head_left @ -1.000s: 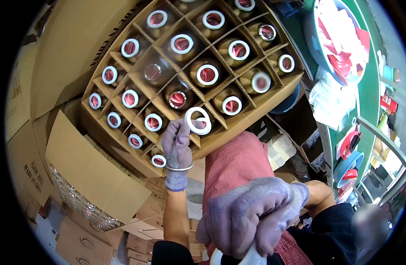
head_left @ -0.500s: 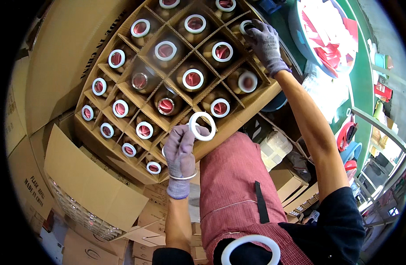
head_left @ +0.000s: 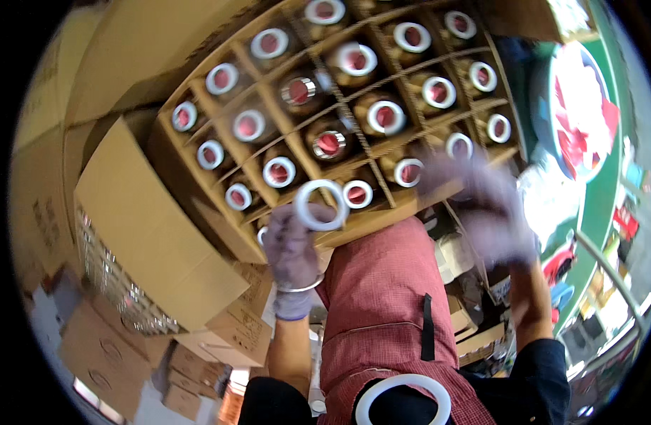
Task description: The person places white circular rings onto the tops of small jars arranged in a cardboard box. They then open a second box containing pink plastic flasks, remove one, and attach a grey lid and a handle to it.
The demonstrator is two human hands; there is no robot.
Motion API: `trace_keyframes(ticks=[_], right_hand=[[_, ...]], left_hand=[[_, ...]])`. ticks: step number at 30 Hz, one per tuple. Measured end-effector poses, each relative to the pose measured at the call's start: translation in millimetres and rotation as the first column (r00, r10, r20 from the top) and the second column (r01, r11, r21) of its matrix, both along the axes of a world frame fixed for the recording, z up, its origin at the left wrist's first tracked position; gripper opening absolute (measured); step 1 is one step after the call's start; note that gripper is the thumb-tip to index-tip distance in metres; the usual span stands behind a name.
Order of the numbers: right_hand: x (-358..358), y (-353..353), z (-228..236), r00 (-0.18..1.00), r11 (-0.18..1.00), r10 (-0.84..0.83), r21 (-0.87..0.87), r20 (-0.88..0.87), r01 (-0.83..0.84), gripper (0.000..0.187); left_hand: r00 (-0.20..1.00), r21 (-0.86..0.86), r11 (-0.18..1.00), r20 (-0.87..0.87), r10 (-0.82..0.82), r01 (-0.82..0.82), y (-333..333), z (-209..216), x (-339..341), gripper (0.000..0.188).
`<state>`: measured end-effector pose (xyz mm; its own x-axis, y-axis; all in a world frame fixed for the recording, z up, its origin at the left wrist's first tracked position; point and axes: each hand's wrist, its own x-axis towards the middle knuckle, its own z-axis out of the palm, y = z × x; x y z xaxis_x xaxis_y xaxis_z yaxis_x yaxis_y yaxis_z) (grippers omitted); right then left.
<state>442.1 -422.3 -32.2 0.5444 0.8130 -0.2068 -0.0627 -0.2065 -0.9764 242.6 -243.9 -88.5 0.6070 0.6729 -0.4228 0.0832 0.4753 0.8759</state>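
Across the carton (head_left: 376, 217), the right hand (head_left: 485, 202) has pulled back to the near edge, too blurred to tell its opening or grip. Left hand (head_left: 291, 244) is pinching a white ring (head_left: 301, 204) up front. One more bottle (head_left: 483, 76) ringed; two steel necks (head_left: 328, 144) bare.

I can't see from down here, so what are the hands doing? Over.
Left hand: holding white ring. Right hand: blurred, by the carton's near edge. Nothing plainly in either hand's way.
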Motion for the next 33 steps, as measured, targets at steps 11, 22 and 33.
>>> trace_keyframes(ticks=[11, 22, 33], right_hand=[[-106, 165, 33, 0.895, 0.951, 0.305, 0.158, -0.326, -0.266, 0.029], [-333, 478, 4, 0.455, 0.600, 0.166, 0.276, 0.875, -0.751, 0.024], [-347, 470, -13, 0.040, 0.548, 0.286, -0.129, 0.957, -0.826, 0.025]], left_hand=[[0.704, 0.510, 0.690, -0.210, 0.679, -0.514, 131, 113, -244, 0.014], [0.840, 0.171, 0.884, -0.276, 0.467, -0.435, 227, 120, -363, 0.024], [0.420, 0.438, 0.899, -0.816, 0.396, 0.004, 242, 66, -408, 0.018]])
